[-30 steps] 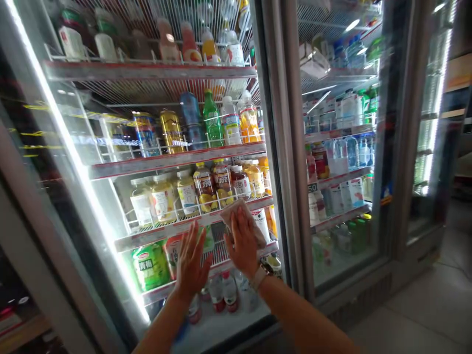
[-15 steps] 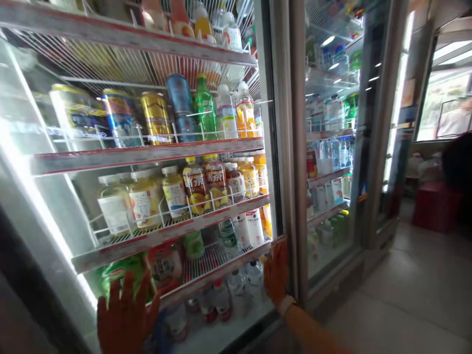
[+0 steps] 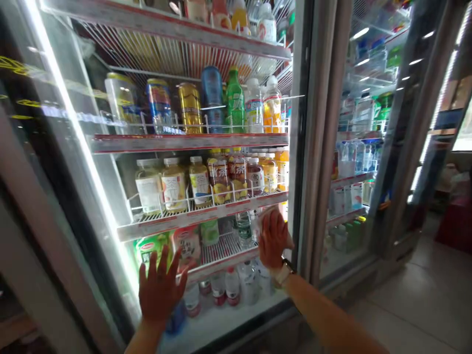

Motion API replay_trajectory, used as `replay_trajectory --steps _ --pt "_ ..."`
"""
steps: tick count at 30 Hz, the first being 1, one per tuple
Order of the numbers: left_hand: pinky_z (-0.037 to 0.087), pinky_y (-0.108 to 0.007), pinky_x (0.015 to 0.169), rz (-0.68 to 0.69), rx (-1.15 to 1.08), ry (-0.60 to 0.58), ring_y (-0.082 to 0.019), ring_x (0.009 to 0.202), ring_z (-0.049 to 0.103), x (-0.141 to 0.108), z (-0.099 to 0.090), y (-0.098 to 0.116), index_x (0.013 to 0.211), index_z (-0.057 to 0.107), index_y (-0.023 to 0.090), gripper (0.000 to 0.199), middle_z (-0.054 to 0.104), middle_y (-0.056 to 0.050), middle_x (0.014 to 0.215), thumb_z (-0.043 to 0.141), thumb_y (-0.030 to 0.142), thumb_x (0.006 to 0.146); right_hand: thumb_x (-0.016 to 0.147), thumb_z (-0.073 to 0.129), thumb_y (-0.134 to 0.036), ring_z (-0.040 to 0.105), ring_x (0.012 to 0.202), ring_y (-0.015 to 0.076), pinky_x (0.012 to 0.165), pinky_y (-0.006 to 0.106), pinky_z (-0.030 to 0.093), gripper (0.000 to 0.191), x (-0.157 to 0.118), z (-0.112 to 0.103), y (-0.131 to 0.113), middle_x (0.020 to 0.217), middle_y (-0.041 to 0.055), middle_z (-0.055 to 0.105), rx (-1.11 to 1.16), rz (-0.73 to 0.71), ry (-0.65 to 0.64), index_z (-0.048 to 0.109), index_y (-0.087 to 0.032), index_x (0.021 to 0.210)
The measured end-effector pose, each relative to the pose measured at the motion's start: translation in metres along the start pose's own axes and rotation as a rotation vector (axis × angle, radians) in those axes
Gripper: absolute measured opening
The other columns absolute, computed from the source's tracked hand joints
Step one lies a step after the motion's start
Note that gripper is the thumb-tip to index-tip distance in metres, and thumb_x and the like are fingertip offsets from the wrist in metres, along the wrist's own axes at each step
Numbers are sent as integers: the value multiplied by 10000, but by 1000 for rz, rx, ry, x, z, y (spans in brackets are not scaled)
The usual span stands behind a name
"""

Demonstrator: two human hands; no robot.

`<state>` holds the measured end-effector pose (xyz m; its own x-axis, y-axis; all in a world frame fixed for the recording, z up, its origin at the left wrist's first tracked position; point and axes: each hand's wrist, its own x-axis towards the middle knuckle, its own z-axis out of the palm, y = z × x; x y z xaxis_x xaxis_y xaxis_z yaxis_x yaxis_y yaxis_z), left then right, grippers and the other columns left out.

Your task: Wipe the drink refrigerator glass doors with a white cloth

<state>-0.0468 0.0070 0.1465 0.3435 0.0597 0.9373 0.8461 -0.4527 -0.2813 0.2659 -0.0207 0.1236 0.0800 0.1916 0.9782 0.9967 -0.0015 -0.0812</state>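
My left hand [image 3: 160,287] is spread flat, fingers apart, against the lower part of a glass fridge door [image 3: 221,172], holding nothing. My right hand [image 3: 275,241] presses a folded pale cloth [image 3: 266,215] on the same glass, close to the door's metal frame [image 3: 316,147]. Much of the cloth is hidden under my fingers. Behind the glass, shelves carry bottled drinks, cans and green pouches. A wristwatch [image 3: 283,273] sits on my right wrist.
A second glass fridge door [image 3: 354,162] with bottled drinks stands to the right of the frame. Tiled floor [image 3: 405,300] runs along the fridge base. A red object [image 3: 455,228] stands at the far right.
The right hand with the cloth has moved right, to the door frame, and the left hand has moved right too. The view has swung, shifting the fridge within the picture.
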Motion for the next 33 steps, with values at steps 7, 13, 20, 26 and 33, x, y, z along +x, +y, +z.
replay_trajectory --steps 7,13,20,26,33 --pt "109 -425 1239 -20 -4 -44 -223 1512 78 -4 -5 5 1549 169 274 750 140 -33 1625 571 287 916 874 422 -67 375 1418 257 1186 539 237 605 -101 -10 -35 1468 54 511 105 -409 -199 459 -260 1447" --pt "221 -423 1212 43 -51 -160 -230 1497 167 -5 -29 -11 1552 166 260 706 248 -65 1601 511 270 936 957 401 -117 353 1427 159 1207 449 226 589 48 -25 -61 1518 -27 444 299 -658 -333 340 -336 1500" --pt "169 -509 1213 -216 164 -34 -294 1507 79 1 -41 -76 1562 89 198 719 110 -118 1626 463 303 957 992 428 -294 200 1493 259 1223 556 99 575 135 -20 -154 1606 8 271 340 -523 -147 258 -272 1541" --pt "163 -471 1219 -177 213 -44 -268 1514 77 -4 -37 -84 1561 90 175 696 117 -110 1629 426 328 972 916 405 -99 225 1483 187 1238 430 95 578 19 -2 -191 1568 -28 356 372 -725 -180 412 -239 1478" --pt "158 -462 1225 -166 182 -24 -269 1512 76 -6 -38 -83 1559 123 163 688 126 -107 1625 434 336 970 800 367 11 152 1495 113 1224 325 159 685 -68 -5 -170 1584 -102 305 335 -893 -209 496 -252 1419"
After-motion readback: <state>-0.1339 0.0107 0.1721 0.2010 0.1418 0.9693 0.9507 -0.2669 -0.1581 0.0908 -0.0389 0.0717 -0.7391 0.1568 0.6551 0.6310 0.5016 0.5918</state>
